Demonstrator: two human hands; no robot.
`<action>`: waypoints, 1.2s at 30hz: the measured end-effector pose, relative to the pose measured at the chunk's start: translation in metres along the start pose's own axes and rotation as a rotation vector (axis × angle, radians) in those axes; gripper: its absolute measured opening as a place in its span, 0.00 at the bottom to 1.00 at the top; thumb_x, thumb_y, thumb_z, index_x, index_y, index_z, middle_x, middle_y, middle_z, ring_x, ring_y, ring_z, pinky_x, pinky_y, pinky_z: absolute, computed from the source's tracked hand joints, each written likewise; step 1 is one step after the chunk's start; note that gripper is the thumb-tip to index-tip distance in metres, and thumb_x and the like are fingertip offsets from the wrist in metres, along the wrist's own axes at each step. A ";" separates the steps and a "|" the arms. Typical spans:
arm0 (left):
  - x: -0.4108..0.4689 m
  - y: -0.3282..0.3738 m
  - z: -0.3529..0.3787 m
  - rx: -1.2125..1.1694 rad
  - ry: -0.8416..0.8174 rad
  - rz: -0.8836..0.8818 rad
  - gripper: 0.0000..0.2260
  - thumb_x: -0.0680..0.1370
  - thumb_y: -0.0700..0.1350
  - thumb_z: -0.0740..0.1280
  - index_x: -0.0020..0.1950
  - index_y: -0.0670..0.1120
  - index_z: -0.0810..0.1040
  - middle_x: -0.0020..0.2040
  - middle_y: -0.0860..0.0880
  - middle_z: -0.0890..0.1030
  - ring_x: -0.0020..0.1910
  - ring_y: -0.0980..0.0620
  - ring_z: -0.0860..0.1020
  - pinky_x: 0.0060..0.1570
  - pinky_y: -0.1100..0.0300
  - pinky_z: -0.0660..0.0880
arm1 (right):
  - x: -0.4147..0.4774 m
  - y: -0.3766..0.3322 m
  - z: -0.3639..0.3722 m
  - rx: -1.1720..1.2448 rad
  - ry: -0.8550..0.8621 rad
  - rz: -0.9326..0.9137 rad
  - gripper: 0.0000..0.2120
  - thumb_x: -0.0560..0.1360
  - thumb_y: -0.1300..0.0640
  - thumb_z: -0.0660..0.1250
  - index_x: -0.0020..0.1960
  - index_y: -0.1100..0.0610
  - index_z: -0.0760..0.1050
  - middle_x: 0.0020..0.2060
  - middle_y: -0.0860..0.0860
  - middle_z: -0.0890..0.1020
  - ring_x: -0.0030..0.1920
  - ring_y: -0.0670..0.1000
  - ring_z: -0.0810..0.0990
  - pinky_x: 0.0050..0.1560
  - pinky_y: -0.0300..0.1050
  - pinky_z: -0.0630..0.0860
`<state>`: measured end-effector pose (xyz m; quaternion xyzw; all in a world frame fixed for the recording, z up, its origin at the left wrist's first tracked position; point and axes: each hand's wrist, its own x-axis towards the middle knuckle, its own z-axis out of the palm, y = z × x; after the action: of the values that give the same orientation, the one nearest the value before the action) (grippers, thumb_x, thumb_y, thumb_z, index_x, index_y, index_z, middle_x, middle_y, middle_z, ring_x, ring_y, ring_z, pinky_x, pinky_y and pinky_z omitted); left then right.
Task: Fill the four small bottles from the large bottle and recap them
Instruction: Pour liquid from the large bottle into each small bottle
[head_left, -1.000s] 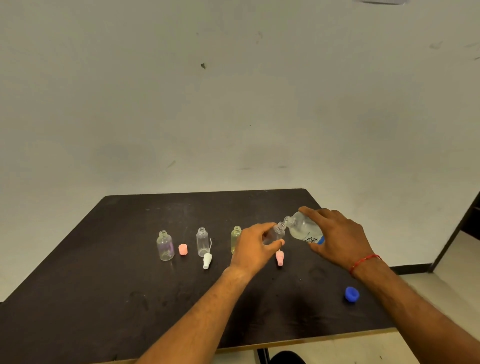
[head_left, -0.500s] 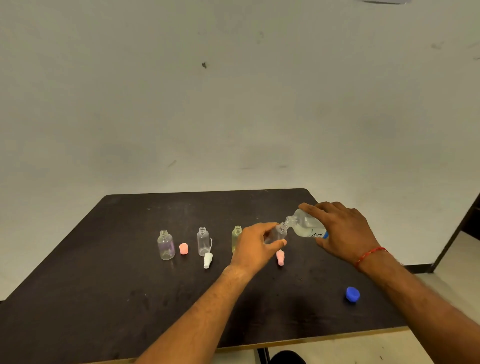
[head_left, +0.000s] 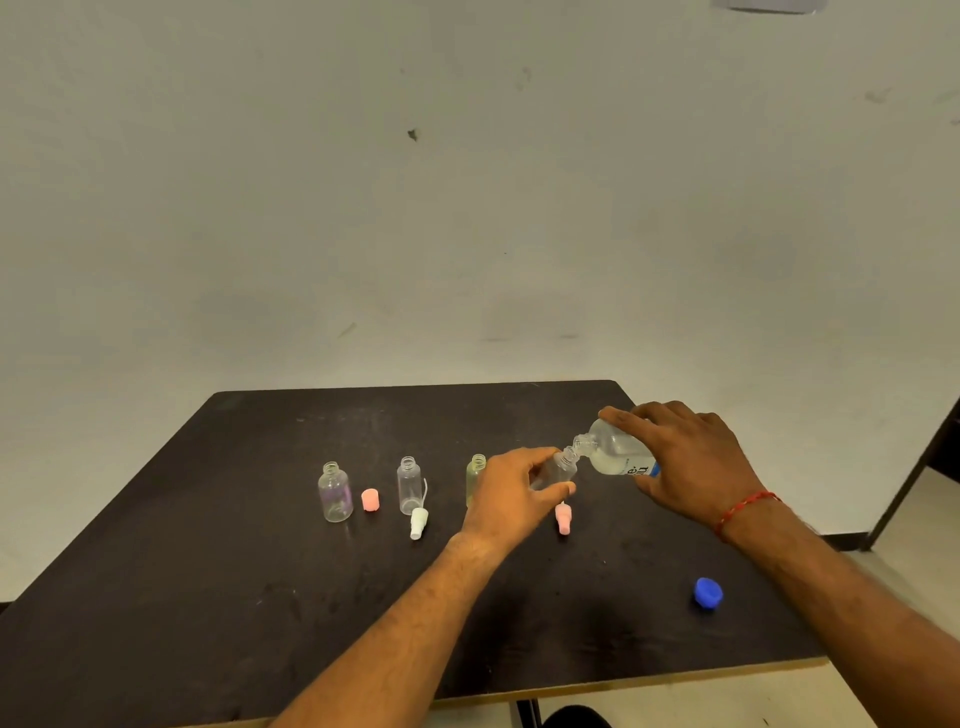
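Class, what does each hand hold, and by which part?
The left hand grips the small clear bottle round its body; the right hand, the large clear bottle round its body.

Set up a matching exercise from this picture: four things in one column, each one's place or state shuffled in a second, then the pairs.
1 large bottle
2 blue cap
3 white spray cap
4 purple-tinted small bottle

A alone near the table's right front
B tilted in the right hand
C upright, uncapped, at the row's left end
D lying before the second small bottle from the left

Pairs: 1-B, 2-A, 3-D, 4-C
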<state>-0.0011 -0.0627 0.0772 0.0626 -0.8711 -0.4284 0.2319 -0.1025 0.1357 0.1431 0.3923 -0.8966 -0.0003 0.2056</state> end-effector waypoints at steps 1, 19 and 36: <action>0.000 0.000 0.000 -0.002 0.002 0.000 0.15 0.76 0.51 0.75 0.63 0.54 0.83 0.53 0.54 0.84 0.52 0.55 0.80 0.56 0.53 0.79 | 0.000 0.000 0.000 0.000 0.001 -0.002 0.40 0.68 0.45 0.76 0.75 0.43 0.61 0.63 0.50 0.77 0.62 0.55 0.75 0.55 0.53 0.74; 0.000 -0.001 0.000 -0.004 0.010 -0.011 0.13 0.75 0.53 0.75 0.59 0.55 0.84 0.49 0.53 0.85 0.50 0.53 0.82 0.54 0.48 0.80 | 0.004 -0.003 -0.004 -0.045 -0.005 -0.011 0.40 0.67 0.46 0.76 0.75 0.42 0.61 0.63 0.50 0.76 0.62 0.55 0.75 0.56 0.53 0.74; 0.001 0.001 -0.001 -0.035 -0.017 -0.007 0.15 0.76 0.50 0.75 0.63 0.52 0.83 0.52 0.53 0.85 0.50 0.55 0.82 0.55 0.52 0.81 | 0.004 -0.004 -0.006 -0.044 -0.008 -0.004 0.41 0.65 0.48 0.78 0.74 0.43 0.63 0.62 0.50 0.78 0.61 0.55 0.76 0.55 0.55 0.75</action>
<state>-0.0012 -0.0625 0.0790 0.0581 -0.8651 -0.4451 0.2240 -0.0998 0.1313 0.1495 0.3894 -0.8964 -0.0220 0.2106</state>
